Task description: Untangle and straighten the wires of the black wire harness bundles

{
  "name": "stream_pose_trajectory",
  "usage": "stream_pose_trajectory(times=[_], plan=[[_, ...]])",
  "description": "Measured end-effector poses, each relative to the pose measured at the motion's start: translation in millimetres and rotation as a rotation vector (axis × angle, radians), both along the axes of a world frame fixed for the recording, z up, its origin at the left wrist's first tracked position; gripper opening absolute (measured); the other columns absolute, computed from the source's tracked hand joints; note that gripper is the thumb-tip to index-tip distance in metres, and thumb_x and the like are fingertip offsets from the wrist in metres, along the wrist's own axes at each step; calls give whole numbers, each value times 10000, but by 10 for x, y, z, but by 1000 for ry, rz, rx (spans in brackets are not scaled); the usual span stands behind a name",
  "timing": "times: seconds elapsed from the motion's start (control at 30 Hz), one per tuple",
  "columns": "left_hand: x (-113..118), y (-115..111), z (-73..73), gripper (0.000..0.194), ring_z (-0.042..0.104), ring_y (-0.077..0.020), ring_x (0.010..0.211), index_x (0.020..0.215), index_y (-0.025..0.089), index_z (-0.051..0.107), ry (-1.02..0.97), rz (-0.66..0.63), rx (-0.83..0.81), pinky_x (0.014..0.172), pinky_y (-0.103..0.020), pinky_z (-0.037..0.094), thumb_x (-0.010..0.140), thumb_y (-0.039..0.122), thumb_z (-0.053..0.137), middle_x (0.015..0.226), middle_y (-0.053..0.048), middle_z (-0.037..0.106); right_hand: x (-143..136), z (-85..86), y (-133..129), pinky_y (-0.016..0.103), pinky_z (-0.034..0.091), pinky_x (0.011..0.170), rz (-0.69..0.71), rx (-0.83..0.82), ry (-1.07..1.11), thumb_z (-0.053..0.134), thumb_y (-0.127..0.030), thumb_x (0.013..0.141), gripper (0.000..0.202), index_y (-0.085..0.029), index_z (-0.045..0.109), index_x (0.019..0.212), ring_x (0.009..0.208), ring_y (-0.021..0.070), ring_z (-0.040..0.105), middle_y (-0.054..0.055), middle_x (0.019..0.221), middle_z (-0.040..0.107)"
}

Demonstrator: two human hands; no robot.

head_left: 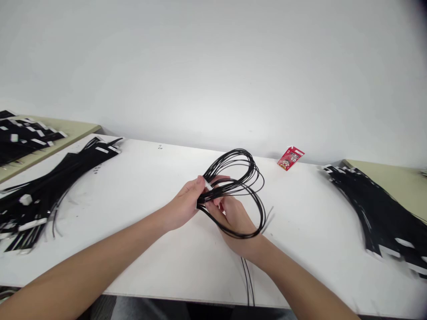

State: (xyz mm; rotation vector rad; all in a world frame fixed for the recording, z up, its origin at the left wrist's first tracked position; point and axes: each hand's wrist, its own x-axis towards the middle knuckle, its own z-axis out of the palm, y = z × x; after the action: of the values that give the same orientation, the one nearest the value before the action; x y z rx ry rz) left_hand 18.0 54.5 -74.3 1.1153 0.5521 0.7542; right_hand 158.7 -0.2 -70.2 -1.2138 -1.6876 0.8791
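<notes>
Leftmost, a pile of black wires with white connectors point(20, 138) is lying on a pale green surface point(76, 126). Beside it, a fanned heap of black wires with white plastic ends point(63, 178) is spreading over a white tabletop point(133, 186), and small dark handwritten marks point(160, 146) are showing near the table's back edge. Near the middle, above the white tabletop, the left hand point(183, 202) is closing its thumb and fingers on a looped bundle of thin black wires point(233, 191), right by a small white connector point(207, 185). The right hand point(233, 213) is touching the bundle from the other side with curled fingers; the loops are partly hiding them, so I cannot tell how far they are closing. Two loose wire ends point(247, 280) are hanging below the right wrist. Farther right, a red printed packet point(291, 158) is resting near the back edge, and another heap of black wires with white ends point(380, 209) is lying partly across the right-hand pale green surface point(400, 178).
</notes>
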Motion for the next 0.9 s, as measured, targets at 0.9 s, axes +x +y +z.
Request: stream_pose_trajectory(times=[0.9], plan=[[0, 24, 96, 576, 608, -191, 753, 1240, 115, 555, 31, -24, -99, 842, -355, 446, 918, 566, 398, 622, -68, 641, 1097, 423, 202, 429, 465, 725, -168, -53, 722, 415, -364, 826, 274, -327, 667, 927, 727, 197, 561, 50, 1000, 651]])
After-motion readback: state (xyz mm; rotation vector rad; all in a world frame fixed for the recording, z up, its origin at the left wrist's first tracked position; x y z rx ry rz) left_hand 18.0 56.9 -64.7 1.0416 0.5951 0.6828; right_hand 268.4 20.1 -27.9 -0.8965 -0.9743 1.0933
